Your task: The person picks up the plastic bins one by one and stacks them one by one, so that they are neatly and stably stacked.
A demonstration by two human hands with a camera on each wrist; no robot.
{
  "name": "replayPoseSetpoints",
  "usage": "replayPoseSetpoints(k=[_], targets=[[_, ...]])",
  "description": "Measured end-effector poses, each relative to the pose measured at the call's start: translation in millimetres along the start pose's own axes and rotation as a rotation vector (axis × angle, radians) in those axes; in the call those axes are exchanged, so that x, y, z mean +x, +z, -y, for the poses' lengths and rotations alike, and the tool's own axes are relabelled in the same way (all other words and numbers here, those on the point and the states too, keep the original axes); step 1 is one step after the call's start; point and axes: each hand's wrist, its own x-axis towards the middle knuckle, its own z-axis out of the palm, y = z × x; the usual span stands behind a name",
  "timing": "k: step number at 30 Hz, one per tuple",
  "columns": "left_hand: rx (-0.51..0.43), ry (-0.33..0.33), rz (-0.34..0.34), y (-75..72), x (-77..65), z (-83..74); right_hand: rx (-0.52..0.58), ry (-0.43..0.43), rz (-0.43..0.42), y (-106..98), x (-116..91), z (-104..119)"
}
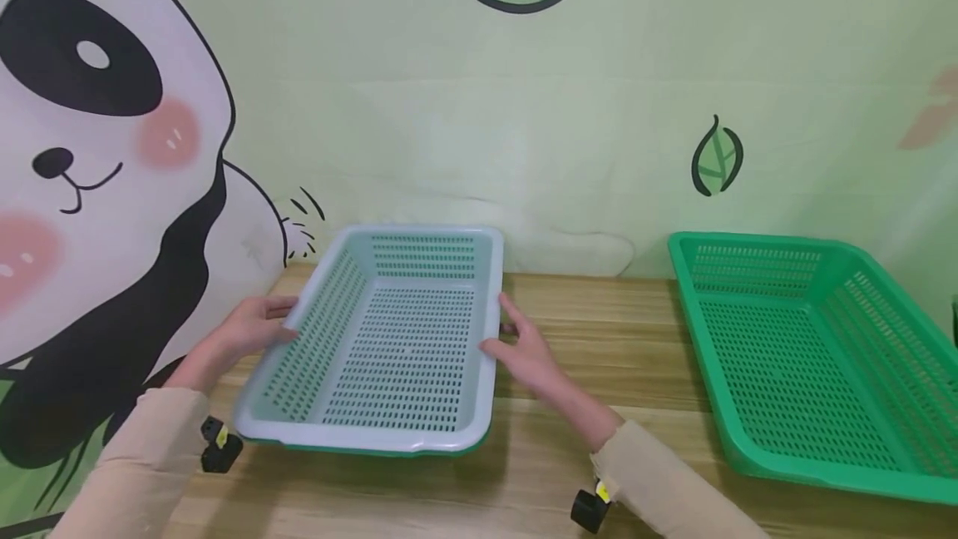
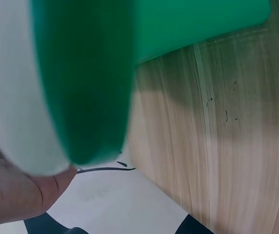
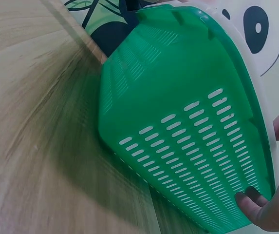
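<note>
A white plastic basket (image 1: 407, 437) with a slotted floor and sides sits nested inside a green basket (image 3: 178, 73), whose slotted outer wall shows in the right wrist view. My left hand (image 1: 258, 326) grips the left long rim, its thumb over the top. On the opposite rim, my right hand (image 1: 521, 348) holds on with the thumb above and fingertips against the green wall below. The pair casts a shadow on the wooden table. Part of the left hand's fingers is hidden behind the rim in the left wrist view.
Another green basket (image 1: 711, 389) stands at the right of the wooden table (image 1: 591, 339). Behind the table hangs a pale green backdrop (image 1: 389, 123) printed with a panda and leaves. Small black devices hang at both wrists.
</note>
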Motion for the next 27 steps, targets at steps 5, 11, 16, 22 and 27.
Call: replayPoseSetpoints(k=[5,11,16,22,27], targets=[[-0.011,0.018,-0.001,3.3,1.3,-2.4,0.005,-0.007,-0.003,-5,0,-1],[-0.014,0.021,-0.006,6.7,4.6,-5.4,-0.006,-0.02,-0.017,-10,-2,-1],[-0.03,0.026,0.0,8.7,6.3,-8.3,0.006,-0.016,-0.022,-13,-4,0],[-0.045,0.047,0.014,11.5,6.3,-13.5,0.014,-0.026,-0.019,-19,-6,-2],[-0.061,0.08,0.007,15.2,8.0,-17.5,0.01,-0.015,-0.03,-24,-9,-3]])
